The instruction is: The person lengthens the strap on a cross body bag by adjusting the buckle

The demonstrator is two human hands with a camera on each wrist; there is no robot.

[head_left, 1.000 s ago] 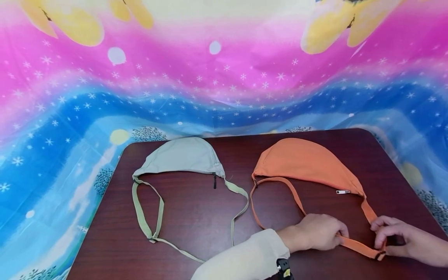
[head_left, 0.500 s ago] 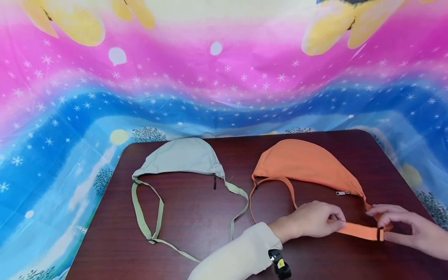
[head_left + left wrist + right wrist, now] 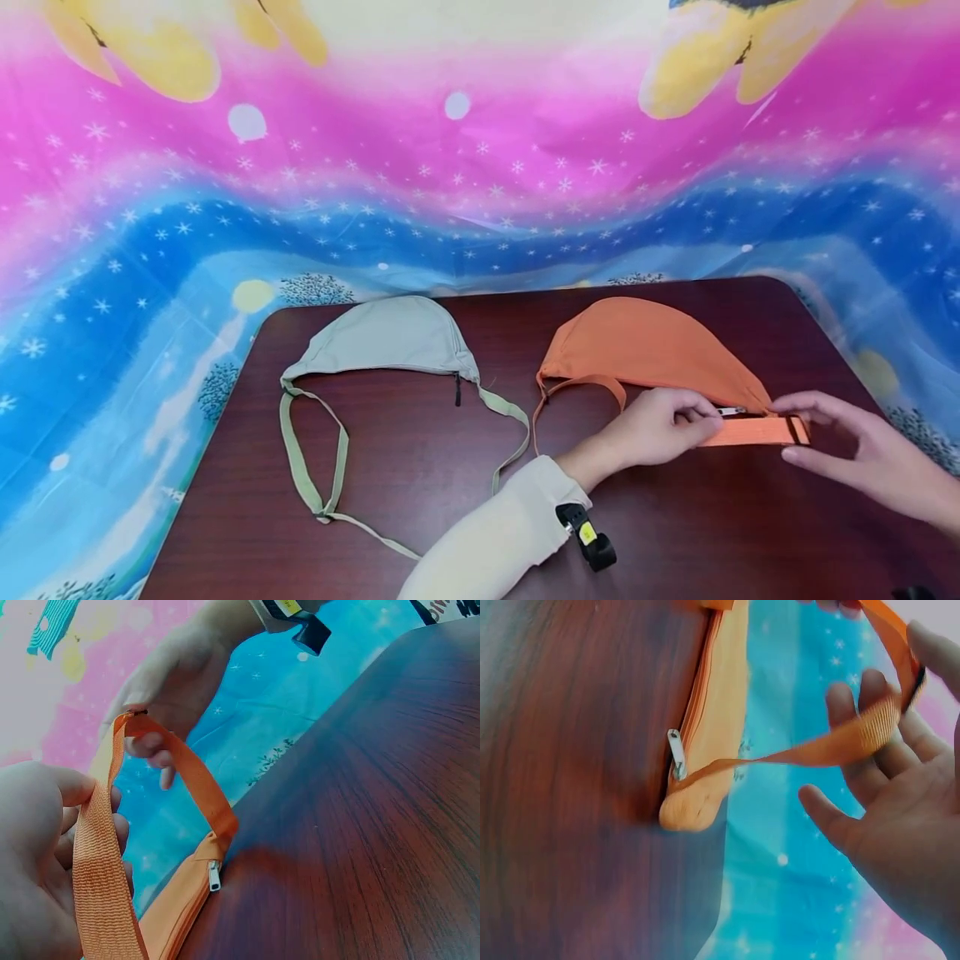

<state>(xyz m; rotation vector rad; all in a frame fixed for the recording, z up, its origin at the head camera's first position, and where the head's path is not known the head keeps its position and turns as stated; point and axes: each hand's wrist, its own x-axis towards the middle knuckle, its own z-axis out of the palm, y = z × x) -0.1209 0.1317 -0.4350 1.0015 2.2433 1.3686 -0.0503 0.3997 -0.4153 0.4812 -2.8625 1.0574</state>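
Two pinches: my left hand (image 3: 660, 429) on the strap (image 3: 750, 431), my right hand (image 3: 873, 454) at its buckle (image 3: 797, 431). The orange bag (image 3: 645, 342) lies near the counter's (image 3: 427, 450) far right corner. I'm apparently adjusting length; next likely needs a steady pull.

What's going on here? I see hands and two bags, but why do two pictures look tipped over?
There's no robot here, just a person's two bare hands. The wide picture comes from a camera worn on the head, looking forward and down at the table. The tipped close-ups come from cameras worn on the wrists, one for each hand. On the table lie a pale bag and an orange bag. The left hand pinches the orange bag's strap. The right hand is at its buckle, but I can't tell whether it grips it.
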